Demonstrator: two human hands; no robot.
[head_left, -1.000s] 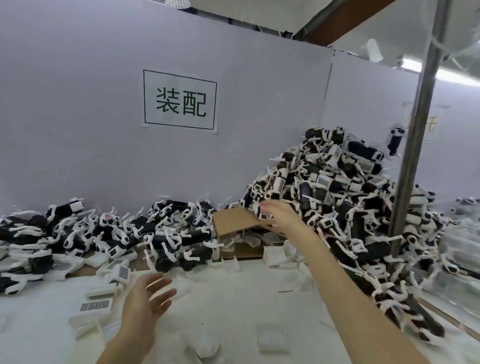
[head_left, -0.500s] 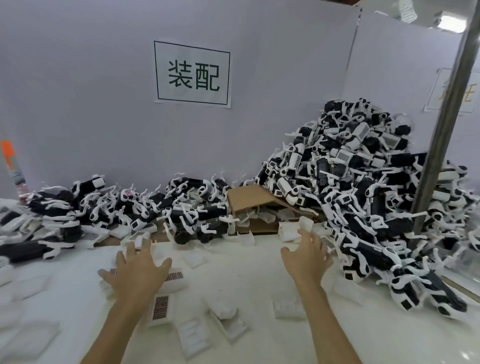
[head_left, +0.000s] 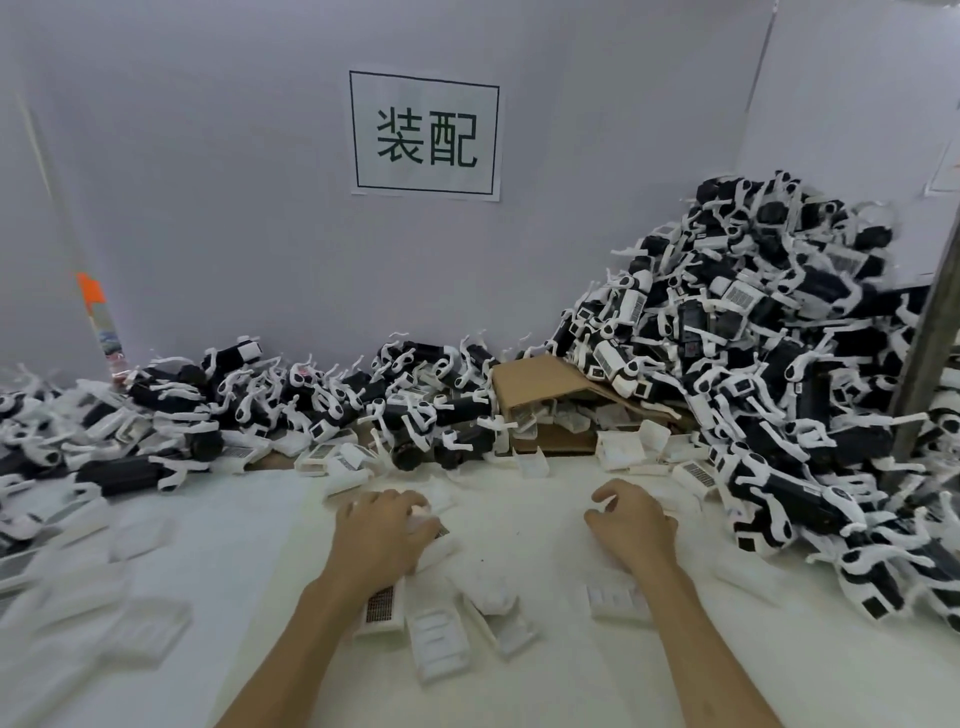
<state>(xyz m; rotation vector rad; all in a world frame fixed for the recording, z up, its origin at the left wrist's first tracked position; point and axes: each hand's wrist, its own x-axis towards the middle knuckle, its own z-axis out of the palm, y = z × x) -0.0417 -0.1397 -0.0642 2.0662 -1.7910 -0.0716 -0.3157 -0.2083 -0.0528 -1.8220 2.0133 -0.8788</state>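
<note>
The left hand (head_left: 382, 540) curls round a white plastic cover (head_left: 435, 543) under its fingertips, likely light, stiff and slick, so best pinched by its long edges; the right hand (head_left: 631, 525) is curled, its contents hidden.

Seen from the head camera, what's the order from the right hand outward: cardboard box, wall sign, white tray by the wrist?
1. White tray, by the wrist of the right hand.
2. Cardboard box, behind, mid-table.
3. Wall sign, high at the back.

Bare table (head_left: 519, 530) between left hand (head_left: 384, 540) and right hand (head_left: 631, 525), part heap (head_left: 779, 364) blocking right
</note>
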